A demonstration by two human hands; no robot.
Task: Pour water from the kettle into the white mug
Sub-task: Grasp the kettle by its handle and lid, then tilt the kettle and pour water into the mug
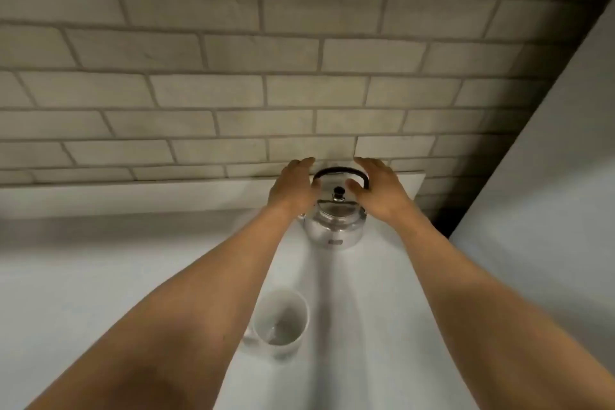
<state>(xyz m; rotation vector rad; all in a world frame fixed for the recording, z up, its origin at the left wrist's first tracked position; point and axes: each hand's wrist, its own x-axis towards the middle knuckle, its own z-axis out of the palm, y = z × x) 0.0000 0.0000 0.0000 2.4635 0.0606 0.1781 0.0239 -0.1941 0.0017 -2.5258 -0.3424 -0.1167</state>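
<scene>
Reaching toward the centre of the frame, we hold both hands beside the stainless steel kettle [334,221], which stands upright on the white countertop [100,276] against the brick-pattern wall [233,76]. Our left hand [293,188] is spread and flanks the left end of the black arched handle [341,171]; our right hand [377,190] is likewise released, fingers extended, at the right end. Neither hand has closed on anything, and whether either touches the handle cannot be told. The white mug [279,323] stands upright in the lower centre of the frame, well apart from the kettle, its opening unobstructed and its own handle to the left. For this step we judge it best to close one hand firmly around the crown of the arched handle, keep the lid knob [339,191] clear, lift vertically, and carry the kettle level to the mug before tilting. The spout is not visible; confirm its direction first.
</scene>
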